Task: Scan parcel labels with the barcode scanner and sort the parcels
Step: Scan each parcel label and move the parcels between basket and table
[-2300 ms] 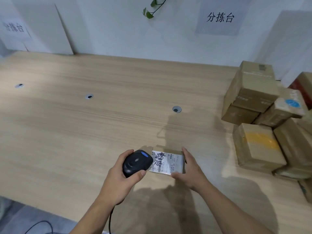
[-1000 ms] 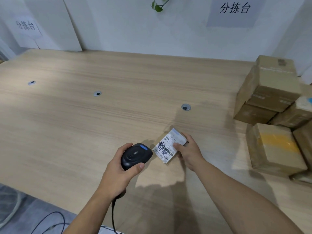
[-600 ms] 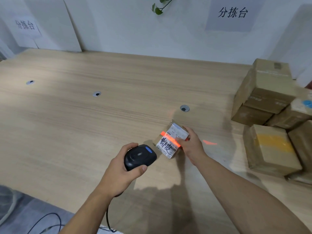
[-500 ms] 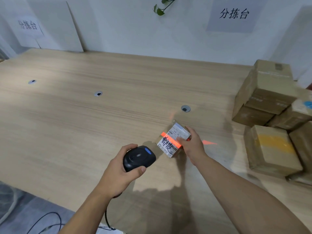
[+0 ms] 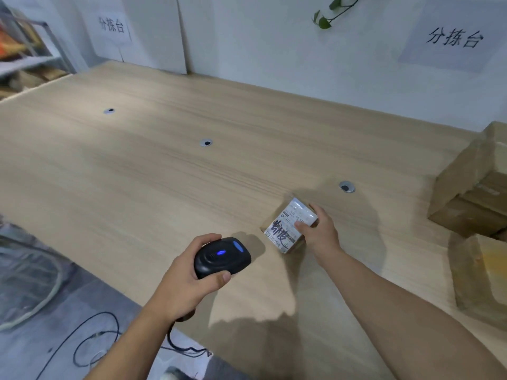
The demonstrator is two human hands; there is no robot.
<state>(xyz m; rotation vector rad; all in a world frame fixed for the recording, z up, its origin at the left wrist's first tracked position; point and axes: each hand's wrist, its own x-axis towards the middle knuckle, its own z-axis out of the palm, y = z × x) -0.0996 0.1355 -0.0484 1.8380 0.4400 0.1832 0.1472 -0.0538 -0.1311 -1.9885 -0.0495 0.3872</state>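
Wooden table (image 5: 164, 187); boxes (image 5: 466, 196) partly off-frame.

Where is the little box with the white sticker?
In the head view, the small white-labelled cardboard parcel sits on the wooden table, right of centre, held by the right hand, beside the black barcode scanner.

A: How much of the parcel (image 5: 288, 226) shows?
B: Its labelled top. The right hand (image 5: 319, 231) covers the right edge, and the label's fine print is too small to read.
A: And the scanner (image 5: 222, 256)?
B: The left hand (image 5: 186, 286) hides the handle, and the scan window is out of sight.
A: At the borders?
B: The cardboard boxes (image 5: 472, 198) run off the right edge, the plant (image 5: 332, 12) off the top, and the blurred shelf (image 5: 24, 50) off the left. The upper end of the cable (image 5: 90, 341) disappears under the left wrist.
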